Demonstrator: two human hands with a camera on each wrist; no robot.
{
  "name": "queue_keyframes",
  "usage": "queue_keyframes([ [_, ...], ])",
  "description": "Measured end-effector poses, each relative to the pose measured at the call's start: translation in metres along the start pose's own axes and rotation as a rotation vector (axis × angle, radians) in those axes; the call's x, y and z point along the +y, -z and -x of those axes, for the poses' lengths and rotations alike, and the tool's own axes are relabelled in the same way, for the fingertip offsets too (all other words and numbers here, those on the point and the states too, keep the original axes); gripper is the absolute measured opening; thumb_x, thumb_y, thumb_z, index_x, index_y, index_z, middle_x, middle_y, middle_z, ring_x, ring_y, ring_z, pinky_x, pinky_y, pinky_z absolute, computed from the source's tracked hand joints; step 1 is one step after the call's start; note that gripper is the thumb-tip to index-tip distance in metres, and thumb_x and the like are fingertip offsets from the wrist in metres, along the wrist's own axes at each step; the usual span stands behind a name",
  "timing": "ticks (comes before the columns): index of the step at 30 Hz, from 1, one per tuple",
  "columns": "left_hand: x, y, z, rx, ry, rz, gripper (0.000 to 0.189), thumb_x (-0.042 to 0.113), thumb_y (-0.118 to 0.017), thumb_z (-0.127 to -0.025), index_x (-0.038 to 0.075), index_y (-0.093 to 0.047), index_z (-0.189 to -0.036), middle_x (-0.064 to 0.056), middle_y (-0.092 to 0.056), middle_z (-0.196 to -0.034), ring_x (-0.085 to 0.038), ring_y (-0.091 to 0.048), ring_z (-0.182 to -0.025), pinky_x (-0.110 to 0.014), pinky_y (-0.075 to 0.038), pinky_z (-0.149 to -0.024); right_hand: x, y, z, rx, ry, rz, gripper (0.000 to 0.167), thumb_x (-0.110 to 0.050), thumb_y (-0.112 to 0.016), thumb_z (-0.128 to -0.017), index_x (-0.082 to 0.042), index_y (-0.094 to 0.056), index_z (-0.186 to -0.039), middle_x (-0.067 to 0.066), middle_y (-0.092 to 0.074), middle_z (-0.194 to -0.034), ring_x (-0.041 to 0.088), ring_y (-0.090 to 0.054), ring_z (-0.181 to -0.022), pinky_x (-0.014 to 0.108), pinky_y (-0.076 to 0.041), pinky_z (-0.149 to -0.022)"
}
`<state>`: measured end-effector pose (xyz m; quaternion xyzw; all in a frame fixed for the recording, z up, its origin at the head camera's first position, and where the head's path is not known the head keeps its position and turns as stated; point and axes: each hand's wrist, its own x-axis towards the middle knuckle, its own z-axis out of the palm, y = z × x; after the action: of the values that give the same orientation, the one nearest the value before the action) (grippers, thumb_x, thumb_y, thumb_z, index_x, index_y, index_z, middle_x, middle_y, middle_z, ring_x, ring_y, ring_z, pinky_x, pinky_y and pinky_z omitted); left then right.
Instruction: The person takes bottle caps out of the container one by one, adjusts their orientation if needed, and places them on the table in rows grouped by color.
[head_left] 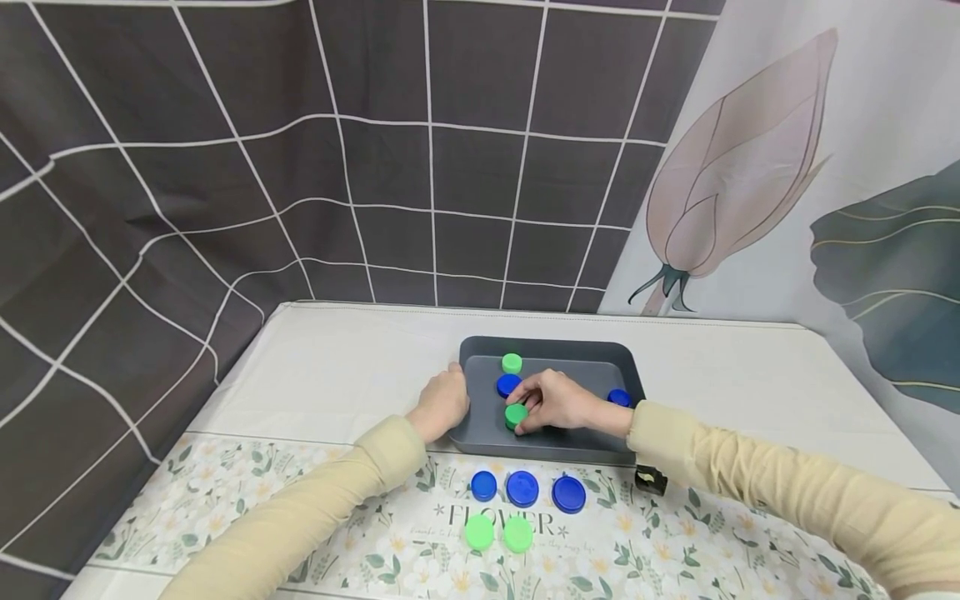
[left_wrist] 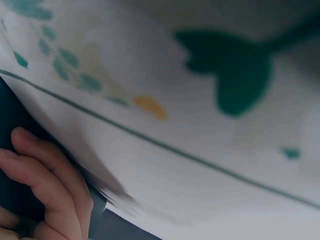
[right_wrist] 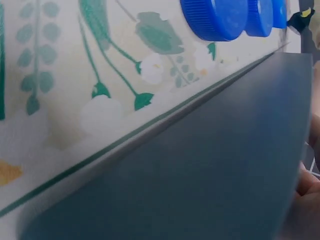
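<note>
Head view: right hand with thumb and fingers pinching a green cap from opposite sides, a hold probably suited to so low and round a thing; cap inside the gray tray, toward its left end, lifted or resting impossible to tell. Left hand curled around the tray's left wall, likely for steadiness. Also in the tray: blue cap just behind the pinched one, light green cap farther back, second blue cap near the right end. On the floral cloth in front: three blue caps in a row, two bright green caps nearer the body, apparently grouped by color.

Left wrist view: bent fingers at the tray's edge; thumb not distinguishable.

Right wrist view: tray's outer wall in the foreground, presumably blocking the pinch; finger state impossible to tell from here.
</note>
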<state>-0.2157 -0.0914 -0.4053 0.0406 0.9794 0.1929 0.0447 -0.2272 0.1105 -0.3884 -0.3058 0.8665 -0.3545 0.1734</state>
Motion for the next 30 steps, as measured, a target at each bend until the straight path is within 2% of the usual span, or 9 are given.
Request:
queue_keyframes([
  [17, 0.000, -0.001, -0.001, 0.004, -0.010, 0.004, 0.023, -0.002, -0.050, -0.090, -0.012, -0.049, -0.111, -0.019, -0.062, -0.073, -0.021, -0.060, -0.054, -0.023, -0.050, -0.044, -0.016, 0.013, 0.019, 0.040, -0.006, -0.017, 0.035, -0.011, -0.082, -0.073, -0.002, -0.070, -0.104, 0.005, -0.071, -0.089, 0.008, -0.064, -0.077, 0.017, -0.055, -0.069],
  [30, 0.000, 0.000, 0.000, 0.005, -0.013, 0.005, 0.023, -0.002, -0.050, -0.090, -0.012, -0.048, -0.111, -0.019, -0.061, -0.072, -0.021, -0.060, -0.054, -0.023, -0.051, -0.045, -0.024, 0.017, 0.039, 0.060, 0.037, -0.008, 0.034, -0.012, -0.082, -0.073, -0.004, -0.070, -0.104, 0.003, -0.070, -0.089, 0.006, -0.065, -0.075, 0.017, -0.056, -0.069],
])
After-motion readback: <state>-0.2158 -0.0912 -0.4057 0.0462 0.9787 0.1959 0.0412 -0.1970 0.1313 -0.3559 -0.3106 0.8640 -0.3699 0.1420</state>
